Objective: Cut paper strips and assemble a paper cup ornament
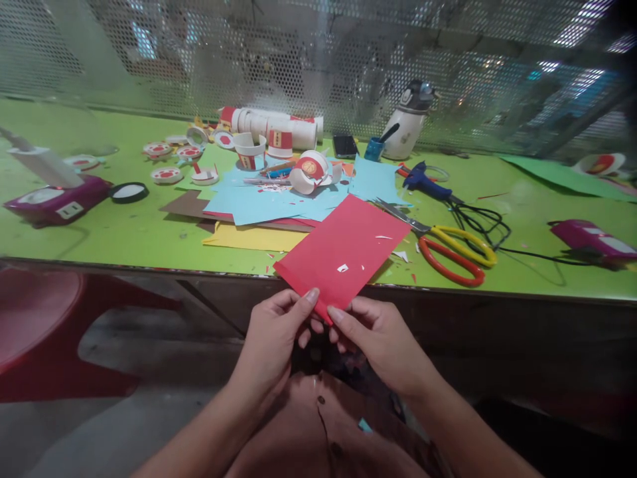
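Both of my hands pinch the near corner of a red paper sheet (343,252) that lies over the front edge of the green table (99,232). My left hand (273,335) grips it from the left with thumb on top. From the right, my right hand (375,335) holds the same corner. Small white paper scraps lie on the red sheet. Scissors (448,249) with red and yellow handles rest just right of the sheet.
Blue sheets (279,199), a yellow sheet (249,238) and a brown one are stacked behind. Cut paper cups (279,129), a blue glue gun (428,182) with its black cord, a white bottle (408,123), a phone (345,146) and purple devices (54,199) stand farther back. Mesh wall behind.
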{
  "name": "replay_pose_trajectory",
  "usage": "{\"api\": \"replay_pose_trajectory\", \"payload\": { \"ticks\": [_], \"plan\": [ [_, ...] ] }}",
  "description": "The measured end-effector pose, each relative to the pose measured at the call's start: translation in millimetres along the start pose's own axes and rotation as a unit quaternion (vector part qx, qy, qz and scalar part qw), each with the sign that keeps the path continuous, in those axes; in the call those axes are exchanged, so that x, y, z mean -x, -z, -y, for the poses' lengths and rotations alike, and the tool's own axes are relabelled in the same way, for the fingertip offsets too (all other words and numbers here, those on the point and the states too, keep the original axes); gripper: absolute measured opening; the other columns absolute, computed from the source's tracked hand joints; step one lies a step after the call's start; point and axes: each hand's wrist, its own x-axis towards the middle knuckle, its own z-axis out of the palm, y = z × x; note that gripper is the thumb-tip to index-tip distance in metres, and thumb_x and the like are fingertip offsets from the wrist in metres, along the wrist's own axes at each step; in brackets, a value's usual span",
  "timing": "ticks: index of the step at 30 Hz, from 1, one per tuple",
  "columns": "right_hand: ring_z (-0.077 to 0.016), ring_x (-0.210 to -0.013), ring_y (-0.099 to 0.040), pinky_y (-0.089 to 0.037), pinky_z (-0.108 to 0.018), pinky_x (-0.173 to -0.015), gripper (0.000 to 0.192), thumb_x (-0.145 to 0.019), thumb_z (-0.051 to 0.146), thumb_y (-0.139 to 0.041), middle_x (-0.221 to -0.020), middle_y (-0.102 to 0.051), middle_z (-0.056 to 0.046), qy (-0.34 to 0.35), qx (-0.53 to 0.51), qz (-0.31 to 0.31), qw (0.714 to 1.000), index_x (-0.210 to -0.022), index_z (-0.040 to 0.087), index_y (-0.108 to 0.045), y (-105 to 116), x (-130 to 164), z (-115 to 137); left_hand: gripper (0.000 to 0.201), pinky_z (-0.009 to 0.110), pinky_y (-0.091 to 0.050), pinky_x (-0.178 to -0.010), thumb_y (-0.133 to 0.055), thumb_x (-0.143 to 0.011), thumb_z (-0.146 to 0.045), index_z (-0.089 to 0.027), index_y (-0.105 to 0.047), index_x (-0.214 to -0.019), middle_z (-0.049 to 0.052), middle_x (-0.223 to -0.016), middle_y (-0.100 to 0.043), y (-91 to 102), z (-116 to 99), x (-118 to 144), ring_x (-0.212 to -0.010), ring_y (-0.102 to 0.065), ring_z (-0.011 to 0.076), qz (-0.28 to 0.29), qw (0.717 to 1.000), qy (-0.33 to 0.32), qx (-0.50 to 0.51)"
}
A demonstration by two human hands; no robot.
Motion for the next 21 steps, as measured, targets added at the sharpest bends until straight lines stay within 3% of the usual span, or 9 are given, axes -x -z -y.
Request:
{"api": "replay_pose_trajectory", "payload": {
  "ticks": [7, 14, 21],
  "plan": [
    [-0.0062, -0.051, -0.045, -0.033, -0.017, -0.043, 0.026, -0.082, 0.04, -0.06, -0.065, -0.057, 0.001, -0.028, -0.037, 0.001, 0.999, -0.077, 0.015, -0.065, -2.6, -0.3, -6.4, 0.032, 0.02, -0.034, -0.045, -0.068, -0.075, -0.042, -0.015, -0.056, -0.061, -0.002, -0.049, -0.057, -1.6, 7.8, 1.2, -0.042, -0.045, 0.0076, -0.006, 1.0, -0.01, -0.013],
    [-0.0077, -0.051, -0.046, -0.038, -0.021, -0.05, 0.031, -0.078, 0.043, -0.064, -0.06, -0.057, 0.001, -0.026, -0.039, -0.051, 0.998, -0.078, 0.012, -0.067, -5.7, -1.4, -12.7, 0.031, 0.021, -0.039, -0.051, -0.064, -0.079, -0.039, -0.015, -0.056, -0.061, -0.003, -0.048, -0.052, -6.2, 5.4, 4.3, -0.047, -0.05, 0.0093, 0.016, 0.999, -0.011, 0.048],
    [-0.0075, -0.049, -0.045, -0.036, -0.02, -0.048, 0.031, -0.077, 0.043, -0.066, -0.058, -0.056, 0.002, -0.018, -0.048, -0.063, 0.997, -0.081, 0.013, -0.069, -11.0, -0.1, -13.7, 0.03, 0.019, -0.036, -0.049, -0.067, -0.076, -0.039, -0.015, -0.057, -0.06, -0.004, -0.047, -0.051, -5.6, 3.3, 3.0, -0.045, -0.045, 0.0079, -0.014, 0.999, -0.017, 0.034]
  ]
}}
